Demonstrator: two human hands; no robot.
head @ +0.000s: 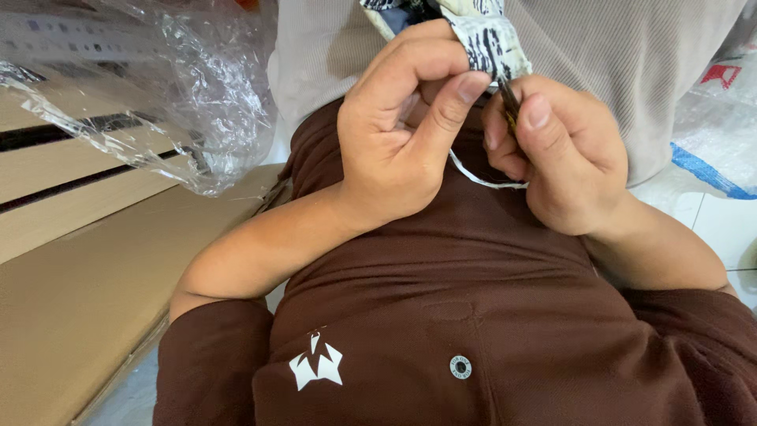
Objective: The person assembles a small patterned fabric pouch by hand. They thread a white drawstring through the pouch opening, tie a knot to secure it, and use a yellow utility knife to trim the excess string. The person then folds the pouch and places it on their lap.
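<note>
My left hand (pixel 402 134) pinches the patterned cloth (pixel 485 39) between thumb and curled fingers, in front of my chest. My right hand (pixel 564 150) is closed on a thin dark tool (pixel 509 99), its tip at the cloth edge. A white cord (pixel 481 180) loops between both hands. Clear plastic (pixel 181 95) lies on cardboard (pixel 87 292) at left.

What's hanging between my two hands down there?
A thin white strip sags between the left hand and the right hand, shown in the head view.
</note>
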